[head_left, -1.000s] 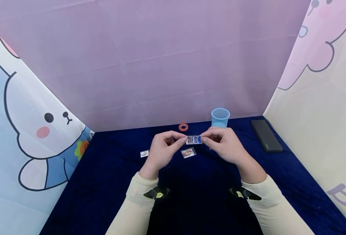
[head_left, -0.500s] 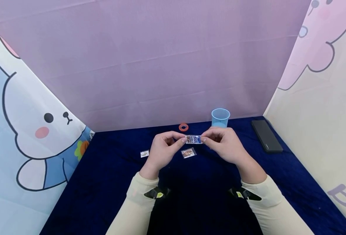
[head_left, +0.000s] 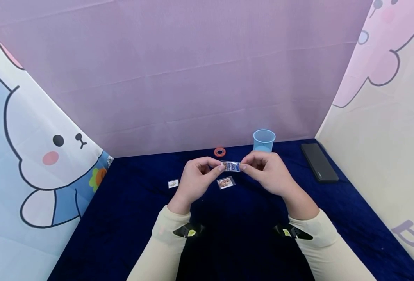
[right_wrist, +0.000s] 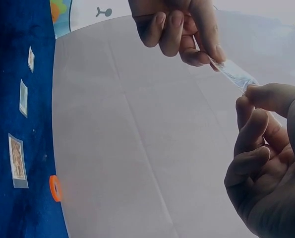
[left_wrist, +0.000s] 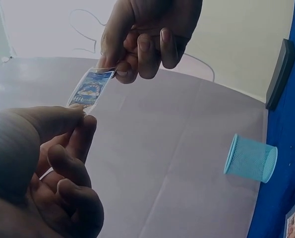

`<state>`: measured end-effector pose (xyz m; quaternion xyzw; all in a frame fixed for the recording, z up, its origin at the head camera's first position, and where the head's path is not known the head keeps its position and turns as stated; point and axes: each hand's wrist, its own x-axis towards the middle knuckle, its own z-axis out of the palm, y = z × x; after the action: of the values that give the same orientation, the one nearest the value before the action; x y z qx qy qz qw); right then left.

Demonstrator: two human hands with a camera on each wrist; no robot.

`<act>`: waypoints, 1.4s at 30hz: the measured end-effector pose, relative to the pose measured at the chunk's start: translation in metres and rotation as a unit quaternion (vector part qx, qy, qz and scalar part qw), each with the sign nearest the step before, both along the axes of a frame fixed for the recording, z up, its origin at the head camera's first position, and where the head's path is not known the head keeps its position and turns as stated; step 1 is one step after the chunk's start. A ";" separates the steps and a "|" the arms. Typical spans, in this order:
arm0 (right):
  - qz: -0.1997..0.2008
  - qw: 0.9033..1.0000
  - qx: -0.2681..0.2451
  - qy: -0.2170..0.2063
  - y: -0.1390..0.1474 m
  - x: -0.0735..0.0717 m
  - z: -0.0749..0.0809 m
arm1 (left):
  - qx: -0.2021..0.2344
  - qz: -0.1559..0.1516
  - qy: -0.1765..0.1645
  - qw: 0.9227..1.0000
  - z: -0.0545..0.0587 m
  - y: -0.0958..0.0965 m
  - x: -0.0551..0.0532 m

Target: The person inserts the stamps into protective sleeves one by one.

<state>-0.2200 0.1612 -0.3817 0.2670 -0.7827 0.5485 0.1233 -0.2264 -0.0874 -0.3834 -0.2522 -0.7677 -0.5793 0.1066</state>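
Observation:
A small blue picture card in a clear sleeve (head_left: pixel 231 166) is held up between both hands. My left hand (head_left: pixel 198 175) pinches its left end between thumb and forefinger. At the other end, the thumb and forefinger of my right hand (head_left: pixel 268 171) pinch the sleeve. Blue artwork on the card (left_wrist: pixel 90 89) faces the left wrist view, while glare washes out the sleeve in the right wrist view. Below the hands, a brown-toned sleeved card (head_left: pixel 226 182) lies on the dark blue cloth. A smaller white card (head_left: pixel 173 183) lies beside the left hand. Another sleeved card (right_wrist: pixel 23 98) shows between those two in the right wrist view.
An orange ring, like a tape roll (head_left: pixel 219 152), lies near the back wall. Behind the right hand stands a light blue mesh cup (head_left: pixel 264 140). A flat black rectangular case (head_left: pixel 319 162) lies at the right. Printed fabric walls enclose the back and both sides.
The held card has tilted slightly and its glare has shifted. Both hands stay nearly in place, still pinching its ends.

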 end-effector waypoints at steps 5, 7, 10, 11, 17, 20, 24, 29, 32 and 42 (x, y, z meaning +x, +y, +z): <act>0.001 1.000 0.003 -0.003 0.000 0.001 0.001 | 0.003 -0.002 0.010 1.000 -0.004 -0.001 -0.003; 0.004 1.000 0.002 -0.008 0.000 0.001 0.001 | 0.004 -0.003 0.013 1.000 -0.004 -0.002 -0.004; 0.008 1.000 0.000 -0.017 0.000 0.002 0.002 | 0.003 -0.001 0.016 1.000 -0.004 -0.002 -0.004; 0.010 1.000 -0.001 -0.019 -0.001 0.002 0.002 | 0.002 -0.001 0.016 1.000 -0.003 -0.003 -0.004; 0.016 1.000 -0.008 -0.019 -0.001 0.002 0.001 | 0.003 -0.001 0.015 1.000 -0.003 -0.003 -0.003; 0.016 1.000 -0.012 -0.018 -0.001 0.002 0.001 | 0.007 -0.003 0.012 1.000 -0.003 -0.003 -0.003; 0.016 1.000 -0.013 -0.018 0.000 0.002 0.001 | 0.010 -0.003 0.010 1.000 -0.003 -0.001 -0.003; 0.012 1.000 -0.012 -0.017 0.001 0.002 0.001 | 0.005 0.000 0.002 1.000 0.003 0.001 0.001; 0.012 1.000 -0.013 -0.016 0.001 0.002 0.001 | 0.008 -0.002 0.000 1.000 0.013 0.003 0.010; 0.015 1.000 -0.016 -0.012 0.000 -0.001 -0.001 | 0.010 -0.011 0.000 1.000 0.007 0.002 0.005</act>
<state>-0.2208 0.1616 -0.3826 0.2697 -0.7711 0.5662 0.1100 -0.2219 -0.0856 -0.3763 -0.2596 -0.7591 -0.5880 0.1025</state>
